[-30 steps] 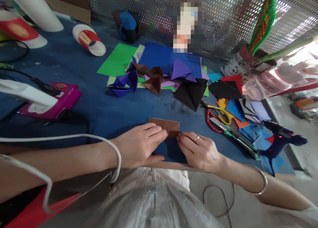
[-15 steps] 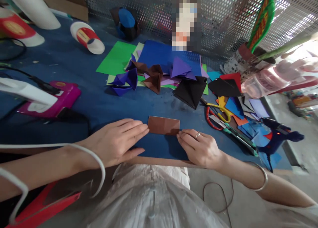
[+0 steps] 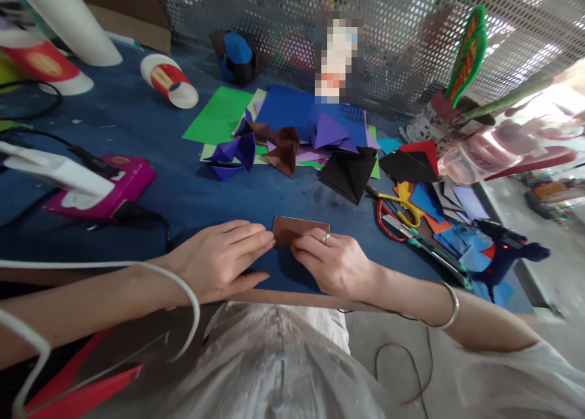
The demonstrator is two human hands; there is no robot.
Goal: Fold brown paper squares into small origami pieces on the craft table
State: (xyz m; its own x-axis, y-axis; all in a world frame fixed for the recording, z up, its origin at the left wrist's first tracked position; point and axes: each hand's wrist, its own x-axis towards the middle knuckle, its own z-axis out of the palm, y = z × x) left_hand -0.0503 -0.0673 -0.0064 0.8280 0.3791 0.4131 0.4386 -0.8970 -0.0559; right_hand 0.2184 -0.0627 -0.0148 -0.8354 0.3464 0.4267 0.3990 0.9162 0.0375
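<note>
A small folded piece of brown paper [image 3: 286, 227] lies flat on the blue tabletop close to its front edge. My left hand [image 3: 228, 257] rests flat at the paper's left end, fingers stretched out and fingertips touching it. Curled fingers of my right hand [image 3: 336, 260], with a ring on one, press together on the paper's lower edge near its middle. They cover much of its right half. Beyond the paper sit folded purple paper pieces [image 3: 240, 154], a brown folded piece [image 3: 286, 152] and a black folded piece [image 3: 350, 174].
Scissors [image 3: 402, 212], a cutter knife [image 3: 434, 251] and a glue gun [image 3: 500, 251] lie to the right among paper scraps. At left are a magenta power strip [image 3: 130, 184] with cables and a paper cup [image 3: 169, 81]. A white cable [image 3: 114, 264] crosses over my left forearm.
My right hand has slid left along the paper's lower edge, from its right corner to near the middle. My left hand stays in place. The view has shifted slightly.
</note>
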